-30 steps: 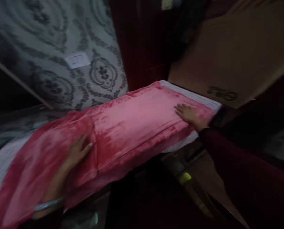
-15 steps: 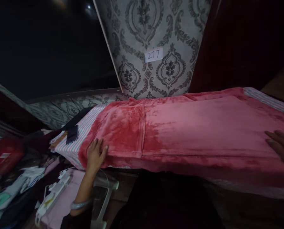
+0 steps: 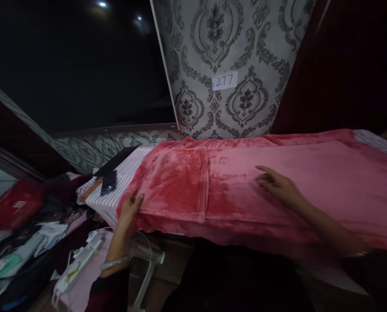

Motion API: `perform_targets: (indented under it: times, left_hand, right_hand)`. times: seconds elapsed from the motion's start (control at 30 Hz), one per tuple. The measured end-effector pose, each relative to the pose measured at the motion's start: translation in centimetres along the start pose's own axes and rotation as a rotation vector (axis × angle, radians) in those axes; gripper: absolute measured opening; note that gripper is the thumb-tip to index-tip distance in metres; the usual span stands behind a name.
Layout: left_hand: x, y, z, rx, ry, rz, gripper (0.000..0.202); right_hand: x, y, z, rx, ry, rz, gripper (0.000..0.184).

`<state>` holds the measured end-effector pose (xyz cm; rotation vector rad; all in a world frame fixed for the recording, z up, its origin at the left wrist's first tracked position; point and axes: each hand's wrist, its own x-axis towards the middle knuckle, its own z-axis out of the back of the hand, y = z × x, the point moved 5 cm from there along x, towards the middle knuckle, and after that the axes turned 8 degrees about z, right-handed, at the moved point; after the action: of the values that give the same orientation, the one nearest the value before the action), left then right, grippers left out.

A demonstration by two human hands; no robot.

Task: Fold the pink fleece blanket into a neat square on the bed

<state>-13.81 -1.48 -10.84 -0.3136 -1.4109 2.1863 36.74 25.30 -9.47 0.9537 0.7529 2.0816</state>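
A folded pink plush blanket [image 3: 278, 173] lies lengthwise over a striped padded board [image 3: 124, 177]. My left hand [image 3: 128, 210] rests at the blanket's near left corner, fingers stretched over its edge, a bangle on the wrist. My right hand [image 3: 278, 186] lies flat on the middle of the blanket, fingers spread and pointing left. Neither hand holds anything.
A dark phone [image 3: 109, 183] lies on the striped board's left end. Patterned grey wallpaper with a paper label "277" [image 3: 225, 81] stands behind. Below left are a white plastic stand [image 3: 144, 268], a power strip [image 3: 76, 264], a red bag [image 3: 13, 206] and scattered clutter.
My right hand has slid left from the blanket's right end to its middle. My left hand stays at the left corner. The view has swung slightly right.
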Motion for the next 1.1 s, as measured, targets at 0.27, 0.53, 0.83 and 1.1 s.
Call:
perform_targets:
  times: [0.27, 0.53, 0.83, 1.1]
  left_hand:
    - [-1.3, -0.1, 0.1, -0.341, 0.06, 0.235, 0.055]
    - [-2.1, 0.2, -0.1, -0.301, 0.173, 0.151, 0.058]
    - [-0.2, 1.7, 0.7, -0.067, 0.172, 0.084, 0.064]
    - [6.6, -2.2, -2.1, 0.036, 0.25, 0.115, 0.06]
  right_hand:
    - [7.4, 6.4, -15.6, 0.042, 0.306, -0.147, 0.074]
    - [10.2, 7.5, -19.6, 0.04, 0.129, 0.041, 0.063]
    - [9.0, 5.9, -19.6, -0.001, 0.142, 0.025, 0.064]
    - [13.0, 4.5, -18.3, 0.031, 0.14, -0.016, 0.06]
